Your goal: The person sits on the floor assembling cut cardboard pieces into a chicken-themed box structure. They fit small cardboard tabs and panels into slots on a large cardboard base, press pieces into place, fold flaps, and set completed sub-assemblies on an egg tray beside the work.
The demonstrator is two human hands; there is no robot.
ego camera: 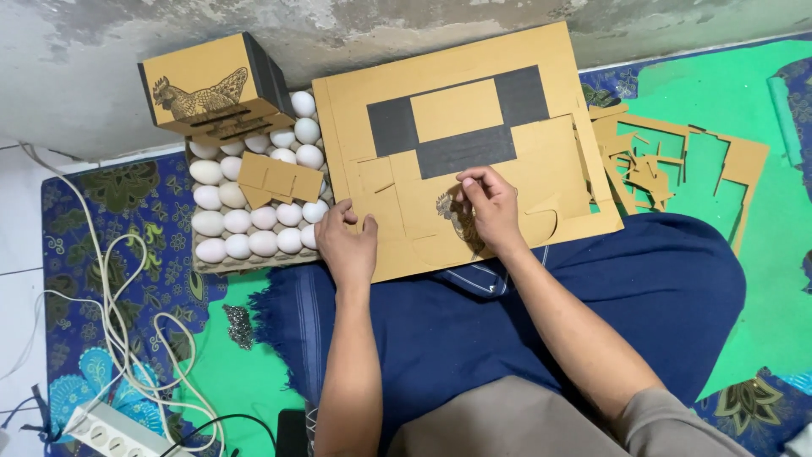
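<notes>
A large die-cut cardboard sheet [474, 110] with dark grey printed bands lies across my lap, its far edge against the wall. My left hand [347, 245] grips the sheet's near left edge, thumb on top. My right hand [489, 207] pinches a small punched piece near a printed hen picture in the sheet's lower middle. Left of the sheet, a tray of white eggs [245, 228] sits on the floor, with a small folded cardboard piece [279, 179] lying on the eggs.
A finished cardboard box with a hen drawing [211, 85] rests on the tray's far end. Cardboard offcuts [677, 161] lie on the green cloth at right. White cables [118, 338] and a power strip [110, 427] are at lower left, near a small metal chain [239, 326].
</notes>
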